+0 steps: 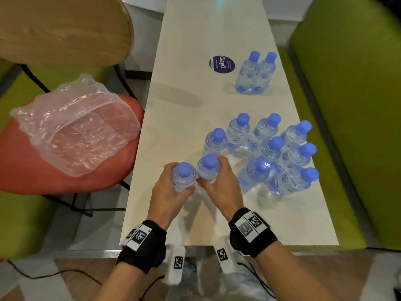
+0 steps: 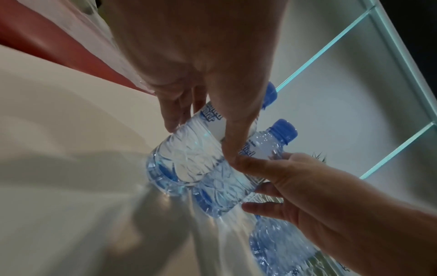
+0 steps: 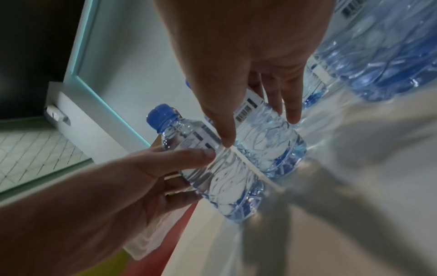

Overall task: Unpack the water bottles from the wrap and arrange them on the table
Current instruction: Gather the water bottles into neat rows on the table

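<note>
Two clear water bottles with blue caps stand side by side near the table's (image 1: 184,94) front left. My left hand (image 1: 171,187) grips the left bottle (image 1: 184,177) around its body. My right hand (image 1: 219,181) grips the right bottle (image 1: 208,168) the same way. In the left wrist view my left hand (image 2: 201,142) wraps its bottle (image 2: 187,155), thumb in front. In the right wrist view my right hand (image 3: 260,130) holds its bottle (image 3: 272,149). The empty plastic wrap (image 1: 76,127) lies on a red chair seat to the left.
Several more bottles (image 1: 273,148) stand clustered just right of my hands. Two bottles (image 1: 256,72) stand together farther back, beside a round purple sticker (image 1: 221,64). A green sofa (image 1: 358,105) runs along the table's right side; a wooden chair back (image 1: 65,29) is at top left.
</note>
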